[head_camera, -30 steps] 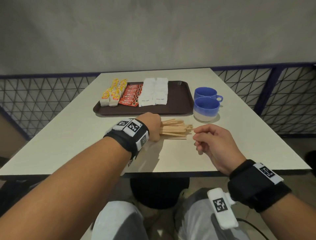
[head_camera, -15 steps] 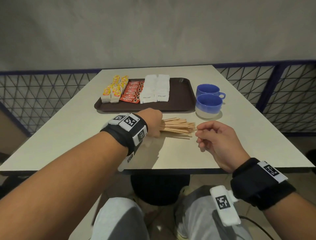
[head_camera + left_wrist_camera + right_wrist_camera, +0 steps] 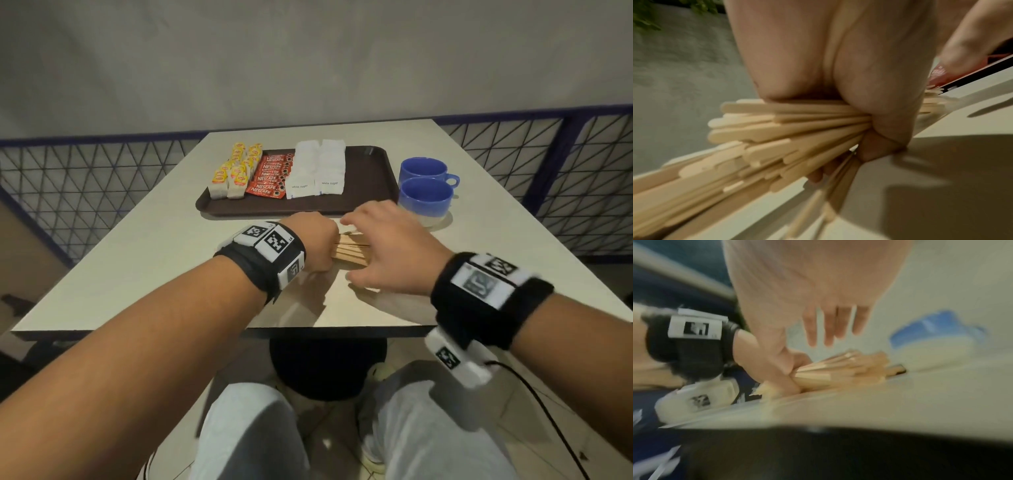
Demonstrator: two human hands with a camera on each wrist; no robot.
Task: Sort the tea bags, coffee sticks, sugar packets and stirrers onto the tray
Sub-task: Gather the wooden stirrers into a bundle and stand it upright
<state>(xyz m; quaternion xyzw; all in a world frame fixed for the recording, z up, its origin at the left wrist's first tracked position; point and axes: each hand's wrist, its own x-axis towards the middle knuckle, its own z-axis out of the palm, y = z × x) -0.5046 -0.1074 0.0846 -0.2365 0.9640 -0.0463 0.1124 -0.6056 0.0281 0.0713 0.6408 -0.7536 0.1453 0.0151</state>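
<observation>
My left hand (image 3: 317,240) grips a thick bundle of wooden stirrers (image 3: 349,251) just above the table, near the tray's front edge; in the left wrist view the stirrers (image 3: 760,136) fan out from the fist (image 3: 875,113). My right hand (image 3: 380,246) hovers over the bundle's free ends with fingers spread and straight; the fingers (image 3: 828,324) hang above the stirrers (image 3: 842,368). The brown tray (image 3: 370,178) holds yellow tea bags (image 3: 234,171), red coffee sticks (image 3: 272,176) and white sugar packets (image 3: 318,168) in rows; its right part is bare.
Two blue cups (image 3: 424,188) stand right of the tray, close to my right hand. A blue wire railing (image 3: 85,192) surrounds the white table (image 3: 154,260). My knees show below the table's near edge.
My right hand opened from a loose curl and moved left and forward over the stirrers. The left hand keeps its grip on the bundle, nearly in place.
</observation>
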